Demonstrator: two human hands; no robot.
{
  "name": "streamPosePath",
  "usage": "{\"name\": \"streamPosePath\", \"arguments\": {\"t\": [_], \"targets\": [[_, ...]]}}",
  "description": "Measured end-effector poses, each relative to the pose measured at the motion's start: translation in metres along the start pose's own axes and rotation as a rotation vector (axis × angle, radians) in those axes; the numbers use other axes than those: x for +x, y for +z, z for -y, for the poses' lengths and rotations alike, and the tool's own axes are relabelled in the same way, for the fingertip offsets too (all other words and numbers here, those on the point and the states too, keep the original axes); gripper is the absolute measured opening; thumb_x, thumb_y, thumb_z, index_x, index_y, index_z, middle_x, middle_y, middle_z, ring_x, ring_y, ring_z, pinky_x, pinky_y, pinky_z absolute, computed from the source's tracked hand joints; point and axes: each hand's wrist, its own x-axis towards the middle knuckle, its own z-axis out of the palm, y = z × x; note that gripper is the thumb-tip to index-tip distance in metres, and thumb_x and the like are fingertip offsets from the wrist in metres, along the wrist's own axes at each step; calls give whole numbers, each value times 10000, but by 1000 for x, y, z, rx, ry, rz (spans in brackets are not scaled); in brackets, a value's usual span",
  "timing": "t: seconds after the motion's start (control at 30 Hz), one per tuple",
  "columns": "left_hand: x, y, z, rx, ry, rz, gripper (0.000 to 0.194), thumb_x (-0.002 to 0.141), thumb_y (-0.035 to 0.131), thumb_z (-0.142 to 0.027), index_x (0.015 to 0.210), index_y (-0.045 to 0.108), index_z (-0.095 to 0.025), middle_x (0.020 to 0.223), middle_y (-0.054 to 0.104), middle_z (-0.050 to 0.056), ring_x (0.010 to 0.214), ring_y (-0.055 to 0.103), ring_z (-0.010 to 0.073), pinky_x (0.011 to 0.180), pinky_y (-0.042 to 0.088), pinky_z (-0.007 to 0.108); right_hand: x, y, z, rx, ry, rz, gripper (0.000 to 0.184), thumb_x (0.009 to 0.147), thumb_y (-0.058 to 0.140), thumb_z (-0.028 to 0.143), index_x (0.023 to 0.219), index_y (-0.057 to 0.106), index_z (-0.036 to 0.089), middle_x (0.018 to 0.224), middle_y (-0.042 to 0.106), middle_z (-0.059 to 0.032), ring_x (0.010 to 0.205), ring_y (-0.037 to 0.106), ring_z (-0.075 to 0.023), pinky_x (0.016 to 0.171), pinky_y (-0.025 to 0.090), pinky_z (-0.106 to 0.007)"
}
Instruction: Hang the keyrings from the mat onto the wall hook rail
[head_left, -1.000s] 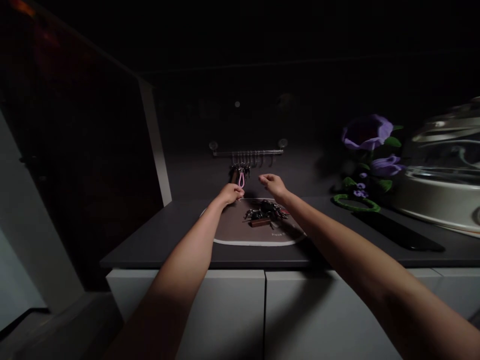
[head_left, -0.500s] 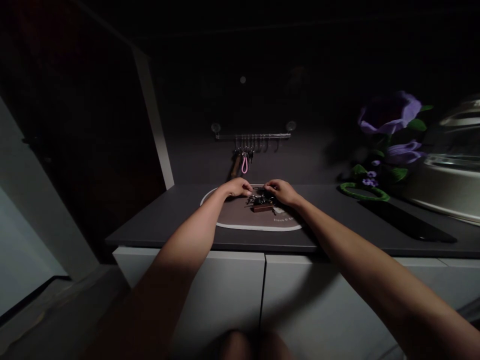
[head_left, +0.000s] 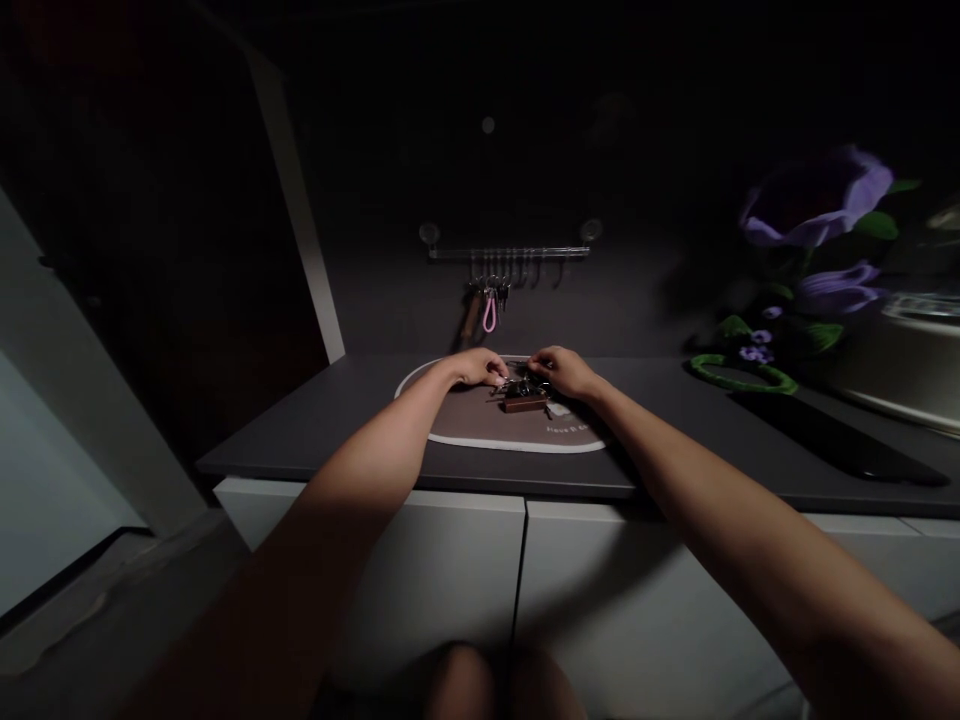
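A bunch of metal keys (head_left: 526, 386) lies beside a brown leather fob (head_left: 523, 404) in the middle of an oval brown mat (head_left: 465, 425). The left hand (head_left: 476, 368) and right hand (head_left: 562, 372) curl in from either side, fingertips close over the bunch, working gently and keeping it low; whether they pinch a key is too small to tell. The mat sits on a dark desk (head_left: 322, 430), below a wall rail of hooks (head_left: 510, 254) hung with keys, with purple artificial flowers (head_left: 814, 200) to the right.
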Motion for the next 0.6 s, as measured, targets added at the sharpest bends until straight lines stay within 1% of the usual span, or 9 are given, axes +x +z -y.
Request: {"name": "streamPosePath", "arguments": {"t": [0.13, 0.27, 0.47, 0.6], "targets": [[4, 1, 3, -39, -52, -25, 154, 524, 659, -48, 653, 621, -123, 562, 598, -23, 537, 511, 68, 584, 387, 175, 1, 1, 0, -17, -16, -3, 197, 787, 504, 258, 863, 658, 161, 901, 662, -73, 805, 579, -149, 700, 390, -212], [6, 1, 5, -103, -87, -16, 191, 508, 668, -25, 657, 596, -120, 536, 580, -30, 528, 510, 64, 585, 397, 187, 1, 1, 1, -27, -16, -6, 197, 789, 501, 251, 865, 657, 159, 910, 660, -73, 809, 579, -148, 698, 388, -208], [1, 0, -3, -131, -115, -50, 225, 479, 686, -16, 652, 581, -115, 512, 571, -35, 499, 513, 59, 535, 396, 176, 3, 1, 1, -51, -27, -6, 197, 789, 498, 247, 871, 658, 167, 895, 664, -65, 790, 578, -142, 682, 383, -202], [-2, -1, -8, -119, -103, -95, 167, 521, 645, 3, 628, 585, -111, 520, 573, -24, 504, 509, 60, 543, 394, 181, 2, -1, 3, -51, -15, -9, 200, 789, 496, 241, 868, 659, 155, 902, 662, -78, 797, 579, -151, 679, 380, -206]]}}
